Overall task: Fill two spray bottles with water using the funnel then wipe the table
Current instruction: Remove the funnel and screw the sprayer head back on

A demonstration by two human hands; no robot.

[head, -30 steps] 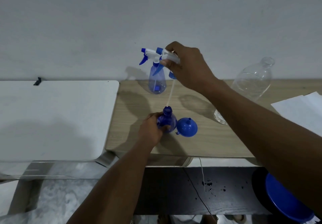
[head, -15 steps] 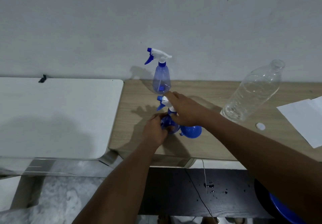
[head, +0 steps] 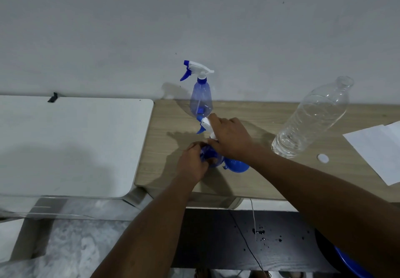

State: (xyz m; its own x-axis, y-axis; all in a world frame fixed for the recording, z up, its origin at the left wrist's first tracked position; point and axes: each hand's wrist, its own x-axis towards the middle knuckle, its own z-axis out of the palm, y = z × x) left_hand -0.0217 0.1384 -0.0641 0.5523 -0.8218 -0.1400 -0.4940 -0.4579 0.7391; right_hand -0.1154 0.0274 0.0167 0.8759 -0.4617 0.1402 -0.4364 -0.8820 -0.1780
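Observation:
A blue spray bottle (head: 213, 158) stands near the front of the wooden table (head: 270, 180). My left hand (head: 192, 162) grips its body. My right hand (head: 230, 138) holds its white and blue spray head (head: 204, 125), which sits on the bottle's neck. A blue funnel (head: 237, 166) lies on the table right beside that bottle, partly under my right wrist. A second spray bottle (head: 200, 98) with its head on stands upright at the wall behind.
A clear plastic water bottle (head: 313, 117) with no cap stands at the right, its white cap (head: 323, 158) on the table by it. White paper sheets (head: 376, 150) lie far right. A white table (head: 69, 145) adjoins on the left. Blue bowl (head: 350, 264) sits low at the right.
My right hand has brought the spray head down from beside the far bottle, slid its tube into the near bottle, and now holds it on the neck. My left hand stayed on the bottle.

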